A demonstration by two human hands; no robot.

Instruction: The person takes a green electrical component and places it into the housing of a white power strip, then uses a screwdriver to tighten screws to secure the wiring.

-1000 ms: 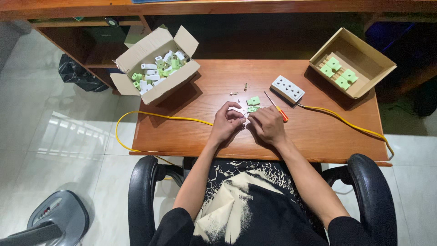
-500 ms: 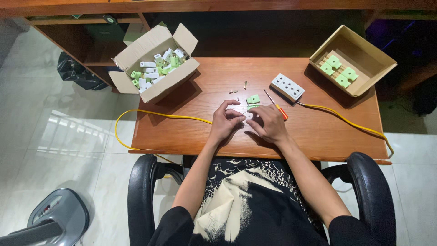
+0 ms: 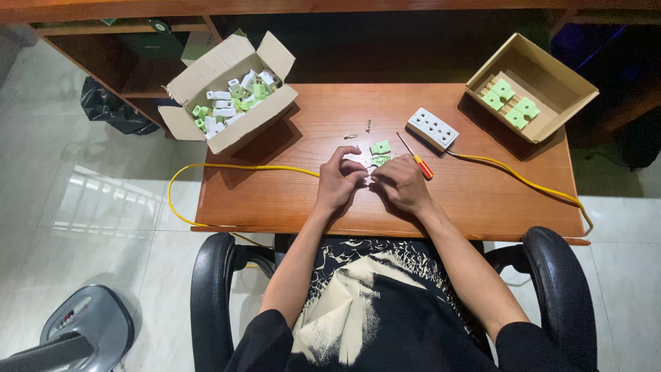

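Together at the middle of the wooden table (image 3: pixel 482 200), the left hand (image 3: pixel 339 182) and right hand (image 3: pixel 399 184) close their fingers on a small white part (image 3: pixel 361 162), held just above the tabletop. A green piece (image 3: pixel 380 147) and a screwdriver (image 3: pixel 415 156) lie just beyond, near a white socket strip (image 3: pixel 432 128).

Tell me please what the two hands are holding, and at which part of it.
Both hands, the left hand and the right hand, hold a small white plastic part between their fingertips, one at each end. The exact grip points are too small to tell.
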